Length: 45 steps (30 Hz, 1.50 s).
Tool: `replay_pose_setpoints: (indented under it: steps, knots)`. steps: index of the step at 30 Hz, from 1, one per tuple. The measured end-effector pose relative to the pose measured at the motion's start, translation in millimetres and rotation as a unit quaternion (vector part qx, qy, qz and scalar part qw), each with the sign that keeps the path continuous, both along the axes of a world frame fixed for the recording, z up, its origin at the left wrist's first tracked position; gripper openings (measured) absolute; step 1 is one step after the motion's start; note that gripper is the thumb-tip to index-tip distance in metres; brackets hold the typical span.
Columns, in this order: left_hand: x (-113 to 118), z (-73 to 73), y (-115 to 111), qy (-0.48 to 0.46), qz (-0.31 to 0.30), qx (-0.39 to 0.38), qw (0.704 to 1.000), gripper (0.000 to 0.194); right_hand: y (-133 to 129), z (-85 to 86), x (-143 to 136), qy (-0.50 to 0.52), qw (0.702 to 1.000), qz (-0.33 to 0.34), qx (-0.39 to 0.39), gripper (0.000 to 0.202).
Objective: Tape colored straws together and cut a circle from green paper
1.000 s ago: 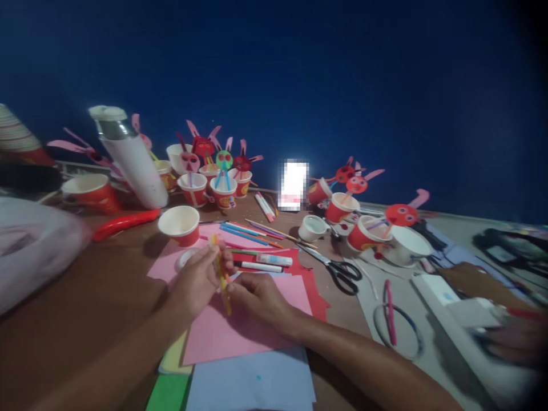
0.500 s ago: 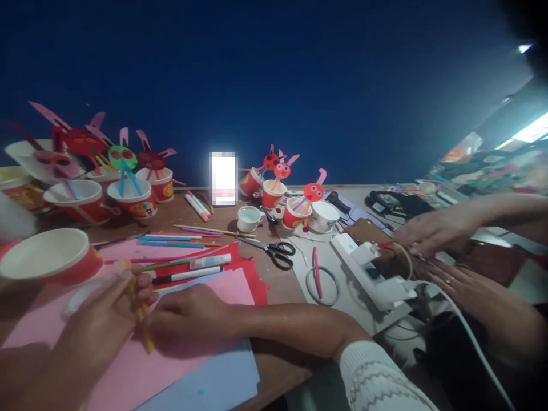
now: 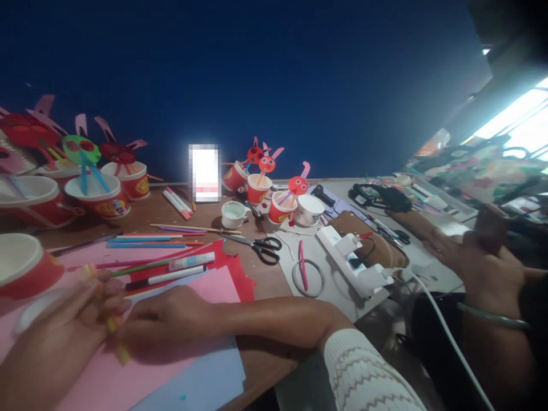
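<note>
Grip of the left hand [image 3: 64, 331] is curled about a blurred yellow strip [image 3: 112, 325], while the right hand [image 3: 175, 317] appears to pinch it lower down; two holds probably keep so slim a thing steady. The strip slants above pink paper [image 3: 214, 291] lying toward the near edge of the bench [image 3: 266, 281]. The left palm is turned partly up, fingers bent; the right hand is knuckles-up, its forearm crossing low past the near right corner into a white sleeve [image 3: 368, 365]. Past the paper, blue sticks [image 3: 148, 244] lie roughly parallel, perhaps for easy picking, and scissors [image 3: 252, 244] rest by the right edge. Red cups [image 3: 100, 206] along the back edge likely serve as stands for paper figures [image 3: 295, 184]. Beyond the right edge come a power strip [image 3: 342, 264] and a co-worker's hand [image 3: 490, 271].
</note>
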<state>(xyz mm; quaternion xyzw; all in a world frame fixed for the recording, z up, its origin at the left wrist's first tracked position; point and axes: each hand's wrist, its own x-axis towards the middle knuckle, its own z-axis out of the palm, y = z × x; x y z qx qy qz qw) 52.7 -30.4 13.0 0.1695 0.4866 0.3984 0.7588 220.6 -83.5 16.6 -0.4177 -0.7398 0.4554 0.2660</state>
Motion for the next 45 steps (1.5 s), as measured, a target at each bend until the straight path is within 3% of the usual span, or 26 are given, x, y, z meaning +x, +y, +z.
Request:
replay_pose_setpoints:
  steps: [2,4,8,13,21,37,45]
  knots:
    - [-2,-1.2,0,-0.001,-0.043,0.092,0.995,0.028,1,-5.6,-1,0.002,1.0,-0.004,0.017,0.02]
    - [-2,-0.5,-1,-0.003,-0.041,0.136,0.99,0.028,2,-10.7,-3,0.007,1.0,-0.006,0.018,0.019]
    - [5,4.9,-4,-0.035,0.033,0.119,0.992,0.023,4,-16.2,-11,0.058,0.996,-0.044,-0.051,0.024]
    - [8,6.6,-6,-0.084,0.042,0.127,0.987,0.015,2,-17.2,-21,0.053,0.992,-0.091,-0.064,0.03]
    - [5,4.8,-9,-0.109,0.028,0.144,0.983,0.009,7,-12.2,-24,0.089,0.991,-0.084,-0.062,0.029]
    - [3,0.6,-9,-0.117,0.032,0.138,0.983,0.007,3,-13.9,-27,0.031,0.995,-0.083,-0.04,0.03]
    - [-2,3.9,-6,-0.1,0.003,0.152,0.983,0.005,25,8.8,2,0.035,0.994,-0.09,-0.043,0.031]
